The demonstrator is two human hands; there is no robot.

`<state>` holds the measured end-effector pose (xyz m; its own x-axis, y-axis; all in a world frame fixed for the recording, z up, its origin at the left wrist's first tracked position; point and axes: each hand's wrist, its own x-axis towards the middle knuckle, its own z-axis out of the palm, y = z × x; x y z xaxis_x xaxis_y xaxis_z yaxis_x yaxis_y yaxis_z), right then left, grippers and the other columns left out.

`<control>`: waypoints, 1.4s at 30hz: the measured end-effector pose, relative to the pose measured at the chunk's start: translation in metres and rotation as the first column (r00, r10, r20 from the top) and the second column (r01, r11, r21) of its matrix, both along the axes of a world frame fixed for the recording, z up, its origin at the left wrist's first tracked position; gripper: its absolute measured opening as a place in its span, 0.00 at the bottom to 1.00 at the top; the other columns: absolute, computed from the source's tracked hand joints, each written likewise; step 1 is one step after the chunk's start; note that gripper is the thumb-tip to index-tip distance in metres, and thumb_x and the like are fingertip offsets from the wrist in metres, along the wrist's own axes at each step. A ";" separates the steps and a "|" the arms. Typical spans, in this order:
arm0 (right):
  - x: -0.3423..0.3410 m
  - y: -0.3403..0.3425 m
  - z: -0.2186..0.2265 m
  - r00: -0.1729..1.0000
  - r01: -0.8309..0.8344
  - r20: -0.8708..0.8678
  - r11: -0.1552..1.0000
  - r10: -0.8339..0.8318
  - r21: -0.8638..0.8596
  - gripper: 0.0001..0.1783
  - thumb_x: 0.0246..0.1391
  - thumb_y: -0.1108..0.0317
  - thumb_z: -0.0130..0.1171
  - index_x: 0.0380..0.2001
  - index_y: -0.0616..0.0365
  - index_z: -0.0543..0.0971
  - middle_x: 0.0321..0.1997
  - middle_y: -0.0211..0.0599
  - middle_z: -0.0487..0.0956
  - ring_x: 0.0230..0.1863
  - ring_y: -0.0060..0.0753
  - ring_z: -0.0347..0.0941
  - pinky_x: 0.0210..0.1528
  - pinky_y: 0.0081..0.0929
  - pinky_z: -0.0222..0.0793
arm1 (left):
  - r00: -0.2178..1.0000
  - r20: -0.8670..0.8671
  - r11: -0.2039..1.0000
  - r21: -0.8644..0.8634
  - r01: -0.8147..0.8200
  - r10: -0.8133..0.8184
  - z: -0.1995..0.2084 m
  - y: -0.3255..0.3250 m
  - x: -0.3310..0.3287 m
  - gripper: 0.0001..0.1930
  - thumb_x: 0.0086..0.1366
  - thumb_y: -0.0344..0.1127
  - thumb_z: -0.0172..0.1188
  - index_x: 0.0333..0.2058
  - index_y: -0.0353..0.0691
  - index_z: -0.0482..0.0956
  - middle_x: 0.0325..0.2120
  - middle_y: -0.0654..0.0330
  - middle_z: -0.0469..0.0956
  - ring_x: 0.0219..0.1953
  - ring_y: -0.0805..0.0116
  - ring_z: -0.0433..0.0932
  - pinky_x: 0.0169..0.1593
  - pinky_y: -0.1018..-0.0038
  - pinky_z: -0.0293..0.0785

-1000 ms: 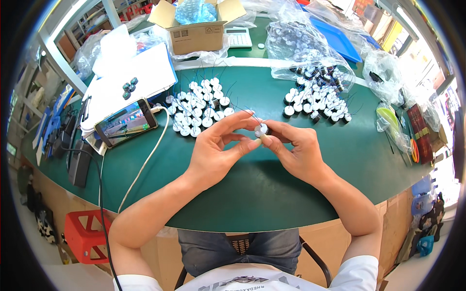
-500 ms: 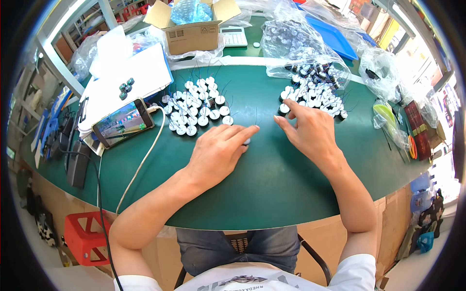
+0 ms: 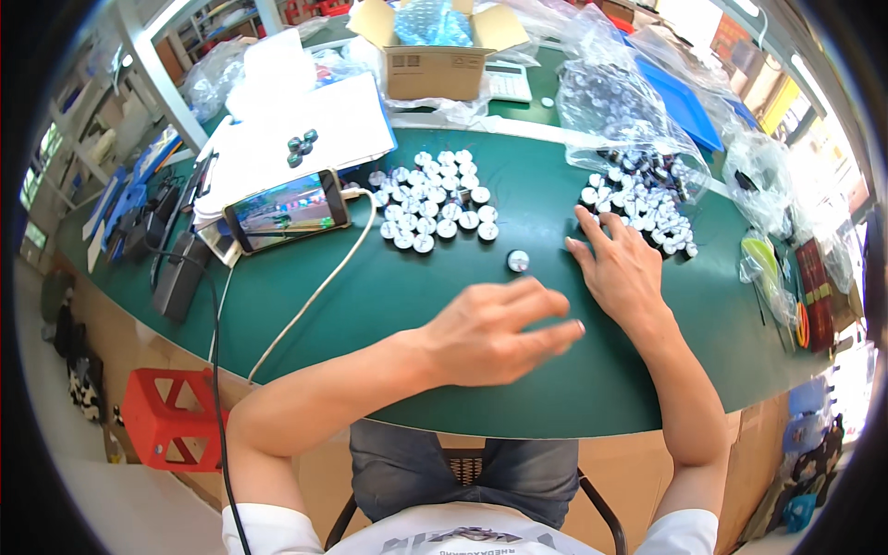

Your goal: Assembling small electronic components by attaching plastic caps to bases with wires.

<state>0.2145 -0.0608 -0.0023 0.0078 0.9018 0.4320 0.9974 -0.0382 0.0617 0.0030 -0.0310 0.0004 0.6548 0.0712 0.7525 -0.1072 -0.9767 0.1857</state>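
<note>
Over the green table, my left hand (image 3: pixel 504 333) hovers slightly blurred, its thumb apart from the bent fingers and nothing visible between them. Beyond it, a single small round part with a white top and dark side (image 3: pixel 518 261) stands alone. My right hand (image 3: pixel 618 268) is at the near edge of the right-hand pile of similar parts (image 3: pixel 638 203), thumb and index finger apart; its other fingers partly hide what lies beneath. Left of centre, a loose group of these parts (image 3: pixel 435 203) stands with white tops up, thin dark wires sticking out of some.
A clear plastic bag (image 3: pixel 615 102) spills parts into the right pile. At left, a phone (image 3: pixel 287 215) with a white cable (image 3: pixel 319 287) leans by papers (image 3: pixel 324 120) bearing several dark pieces. Behind are a cardboard box (image 3: pixel 435 74), a calculator (image 3: pixel 507 81) and a blue tray (image 3: pixel 680 106).
My left hand has drawn back toward me and right, leaving the single part standing on the table. My right hand stays beside the right pile. The whole view has shifted somewhat.
</note>
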 end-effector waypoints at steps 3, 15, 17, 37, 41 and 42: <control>0.000 0.002 -0.002 0.999 -0.031 0.031 0.999 0.029 0.043 0.18 0.56 0.55 0.56 0.48 0.48 0.76 0.43 0.39 0.76 0.36 0.38 0.75 0.31 0.35 0.72 | 0.982 -0.061 0.983 -0.034 0.178 -0.180 -0.009 -0.009 0.003 0.14 0.53 0.34 0.64 0.40 0.40 0.78 0.35 0.60 0.76 0.34 0.65 0.77 0.30 0.73 0.76; -0.010 -0.003 0.005 0.981 -0.179 -0.069 0.983 0.181 0.042 0.12 0.53 0.70 0.58 0.42 0.50 0.77 0.34 0.34 0.74 0.34 0.36 0.74 0.28 0.34 0.69 | 0.880 -0.421 0.954 -0.094 -0.284 0.220 -0.022 0.014 -0.003 0.31 0.60 0.53 0.59 0.56 0.40 0.69 0.57 0.47 0.65 0.62 0.49 0.60 0.64 0.56 0.58; -0.011 -0.004 0.007 0.974 -0.202 -0.091 0.978 0.205 0.046 0.12 0.54 0.71 0.57 0.43 0.50 0.77 0.35 0.35 0.74 0.33 0.37 0.74 0.28 0.33 0.69 | 0.863 -0.390 0.920 -0.086 -0.383 0.322 -0.022 0.016 -0.002 0.32 0.59 0.54 0.59 0.56 0.39 0.69 0.56 0.46 0.66 0.61 0.48 0.61 0.63 0.56 0.59; -0.027 -0.026 0.023 -0.225 -0.749 -0.974 0.632 0.040 0.199 0.21 0.66 0.65 0.45 0.60 0.60 0.66 0.45 0.36 0.72 0.38 0.28 0.72 0.39 0.28 0.75 | 0.859 0.371 -0.159 -0.929 0.335 -0.353 0.005 0.021 -0.006 0.25 0.68 0.44 0.55 0.56 0.33 0.67 0.37 0.58 0.77 0.34 0.68 0.78 0.45 0.70 0.74; -0.026 -0.024 0.025 -0.368 -0.717 -0.929 0.647 -0.033 0.261 0.21 0.66 0.65 0.44 0.59 0.59 0.67 0.47 0.37 0.72 0.42 0.30 0.71 0.41 0.31 0.74 | 0.895 0.327 -0.050 -0.943 0.328 -0.303 0.001 0.022 -0.003 0.19 0.67 0.41 0.57 0.51 0.35 0.72 0.37 0.59 0.77 0.34 0.68 0.79 0.42 0.70 0.75; -0.026 -0.024 0.026 -0.380 -0.726 -0.925 0.625 -0.016 0.288 0.21 0.66 0.65 0.44 0.59 0.58 0.67 0.47 0.38 0.73 0.44 0.30 0.71 0.42 0.32 0.74 | 0.894 0.327 -0.053 -0.943 0.327 -0.306 0.001 0.023 -0.004 0.19 0.67 0.41 0.57 0.51 0.35 0.72 0.37 0.59 0.77 0.34 0.68 0.79 0.42 0.70 0.75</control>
<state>0.1889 -0.0850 0.0235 -0.4101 0.9005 0.1449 -0.3159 0.0088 -0.9488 -0.0010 -0.0080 0.0012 0.8390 0.5110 0.1870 -0.3588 0.2610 0.8962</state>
